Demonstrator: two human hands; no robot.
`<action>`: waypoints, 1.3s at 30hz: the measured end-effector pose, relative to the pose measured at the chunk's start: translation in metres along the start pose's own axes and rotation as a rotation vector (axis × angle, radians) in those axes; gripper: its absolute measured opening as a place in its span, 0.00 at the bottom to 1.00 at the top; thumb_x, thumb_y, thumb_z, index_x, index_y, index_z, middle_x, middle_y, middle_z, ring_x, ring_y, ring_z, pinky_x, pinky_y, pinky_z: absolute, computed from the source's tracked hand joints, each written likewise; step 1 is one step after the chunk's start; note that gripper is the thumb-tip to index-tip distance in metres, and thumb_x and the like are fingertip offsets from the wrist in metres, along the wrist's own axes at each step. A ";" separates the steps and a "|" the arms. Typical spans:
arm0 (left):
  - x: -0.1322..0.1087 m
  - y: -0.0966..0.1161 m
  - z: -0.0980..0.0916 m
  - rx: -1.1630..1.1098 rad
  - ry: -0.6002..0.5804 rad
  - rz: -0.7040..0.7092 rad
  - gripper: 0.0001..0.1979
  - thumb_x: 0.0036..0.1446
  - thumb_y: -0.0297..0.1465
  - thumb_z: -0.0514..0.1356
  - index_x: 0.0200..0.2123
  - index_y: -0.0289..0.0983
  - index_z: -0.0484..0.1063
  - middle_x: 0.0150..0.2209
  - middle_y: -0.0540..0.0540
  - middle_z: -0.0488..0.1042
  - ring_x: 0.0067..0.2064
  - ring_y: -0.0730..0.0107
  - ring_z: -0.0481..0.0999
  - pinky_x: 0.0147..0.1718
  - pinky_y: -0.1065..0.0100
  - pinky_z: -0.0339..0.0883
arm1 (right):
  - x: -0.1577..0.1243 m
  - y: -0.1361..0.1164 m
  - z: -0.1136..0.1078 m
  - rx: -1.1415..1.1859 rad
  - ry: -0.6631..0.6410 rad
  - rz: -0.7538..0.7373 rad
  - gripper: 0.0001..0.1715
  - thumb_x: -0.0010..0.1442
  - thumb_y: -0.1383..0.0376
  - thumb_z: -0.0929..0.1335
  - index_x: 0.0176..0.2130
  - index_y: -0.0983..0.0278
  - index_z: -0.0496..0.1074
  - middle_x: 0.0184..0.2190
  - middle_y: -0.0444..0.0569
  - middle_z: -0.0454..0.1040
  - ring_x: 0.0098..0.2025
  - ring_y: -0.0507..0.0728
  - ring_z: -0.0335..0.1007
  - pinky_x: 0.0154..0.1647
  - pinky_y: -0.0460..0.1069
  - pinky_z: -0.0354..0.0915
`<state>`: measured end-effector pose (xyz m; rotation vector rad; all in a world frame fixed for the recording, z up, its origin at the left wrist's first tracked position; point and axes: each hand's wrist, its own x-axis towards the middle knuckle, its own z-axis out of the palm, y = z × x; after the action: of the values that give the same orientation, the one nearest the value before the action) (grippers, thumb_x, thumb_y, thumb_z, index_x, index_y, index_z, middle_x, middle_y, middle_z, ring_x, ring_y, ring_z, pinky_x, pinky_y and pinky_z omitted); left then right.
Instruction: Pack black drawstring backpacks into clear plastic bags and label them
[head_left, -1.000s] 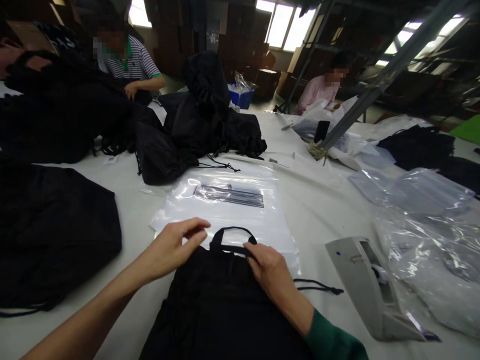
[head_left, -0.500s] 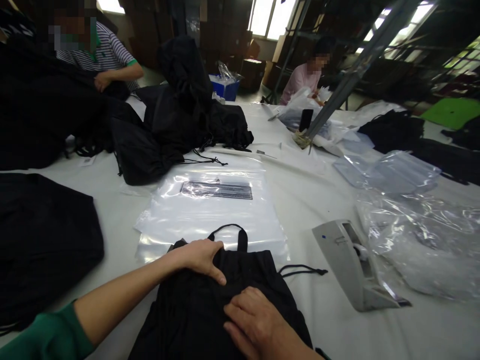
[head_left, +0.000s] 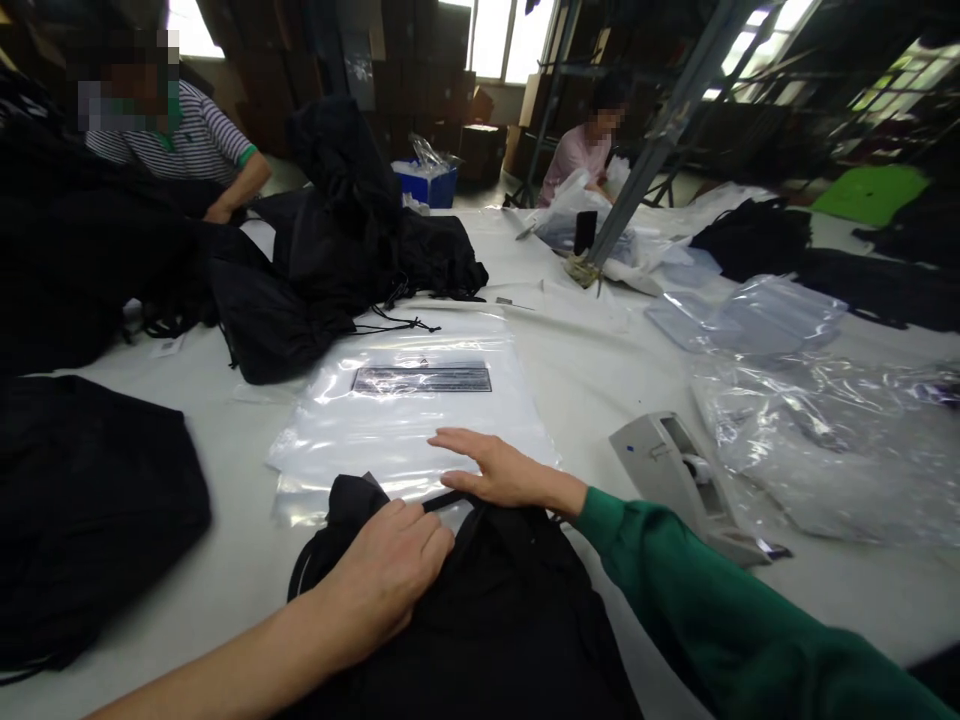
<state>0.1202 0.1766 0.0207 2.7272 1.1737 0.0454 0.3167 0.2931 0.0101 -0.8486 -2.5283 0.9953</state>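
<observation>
A black drawstring bag [head_left: 502,640] lies in front of me, its top pointing away and its fabric bunched there. My left hand [head_left: 397,560] is closed, its fingers curled over the bag's top left part; the fingertips are partly hidden. At the bag's top right edge my right hand [head_left: 491,468] has its fingers stretched out to the left, with the thumb apart, near the carry loop. Just beyond the bag is a stack of clear plastic bags [head_left: 412,425] with a printed dark rectangle, and the right hand is partly above it.
A grey tape dispenser [head_left: 652,455] sits to the right, beside crumpled clear plastic [head_left: 817,450]. Black bags [head_left: 330,250] are heaped at the back left; another black bag [head_left: 90,510] lies left. A slanted metal post [head_left: 652,150] rises from the table. Two people work across it.
My right hand has moved up and away to the bag's top edge, fingers now extended. My left hand has come down and nearer, curling over the fabric. The view has shifted slightly.
</observation>
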 end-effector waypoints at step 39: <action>-0.032 -0.025 0.034 -0.532 -0.060 -0.099 0.23 0.66 0.39 0.52 0.63 0.44 0.61 0.66 0.44 0.58 0.67 0.56 0.57 0.65 0.52 0.52 | -0.080 0.004 0.068 0.084 -0.162 0.155 0.20 0.69 0.61 0.60 0.54 0.60 0.74 0.59 0.53 0.69 0.61 0.60 0.64 0.63 0.57 0.60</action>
<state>0.0837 0.1650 -0.0162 2.1909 1.0893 0.2258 0.3495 0.2104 -0.0462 -0.9878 -2.5627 1.2564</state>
